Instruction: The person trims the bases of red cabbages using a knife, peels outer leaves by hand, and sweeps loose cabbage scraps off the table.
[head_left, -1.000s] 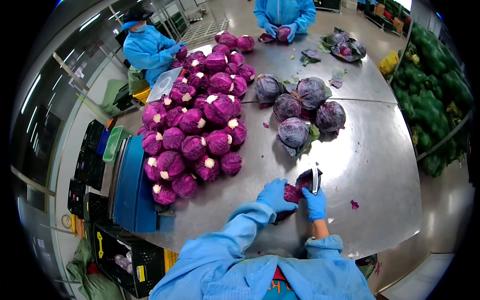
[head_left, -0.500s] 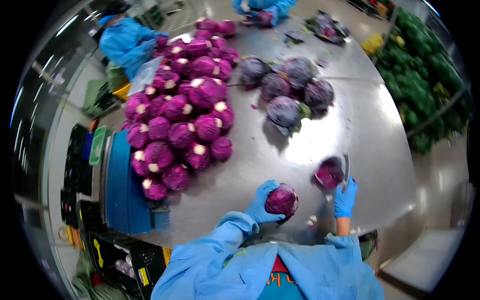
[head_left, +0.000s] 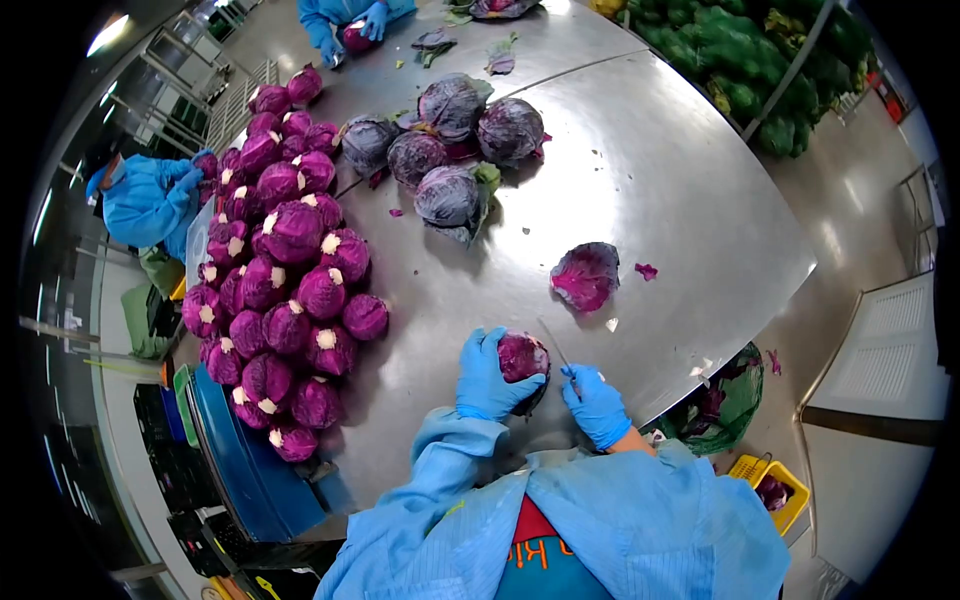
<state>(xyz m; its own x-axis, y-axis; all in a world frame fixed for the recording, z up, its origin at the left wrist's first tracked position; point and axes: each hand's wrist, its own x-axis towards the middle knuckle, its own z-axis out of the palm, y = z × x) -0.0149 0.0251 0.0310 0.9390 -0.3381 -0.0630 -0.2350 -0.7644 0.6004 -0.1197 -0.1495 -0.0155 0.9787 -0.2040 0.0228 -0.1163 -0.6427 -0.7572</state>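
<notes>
My left hand (head_left: 488, 377), in a blue glove, grips a red cabbage (head_left: 522, 358) from its left side, low over the metal table (head_left: 440, 300). Just right of it, my right hand (head_left: 597, 406) is closed on a knife (head_left: 553, 343), whose thin blade points up and left beside the cabbage. A loose purple outer leaf (head_left: 586, 277) lies on the table beyond my hands, with a small leaf scrap (head_left: 646, 271) to its right. Several darker untrimmed cabbages (head_left: 447, 196) sit grouped farther back.
A large heap of trimmed purple cabbages (head_left: 285, 328) covers the table's left side. Two co-workers (head_left: 152, 203) in blue stand at the far left and far edge. Right of me are a green net bag (head_left: 728, 410) and a yellow basket (head_left: 790, 507). Green net sacks (head_left: 727, 50) stand behind.
The loose leaf has come away from my right hand and now lies on the table. My right hand has moved back toward the cabbage with the knife. The view has turned to the right.
</notes>
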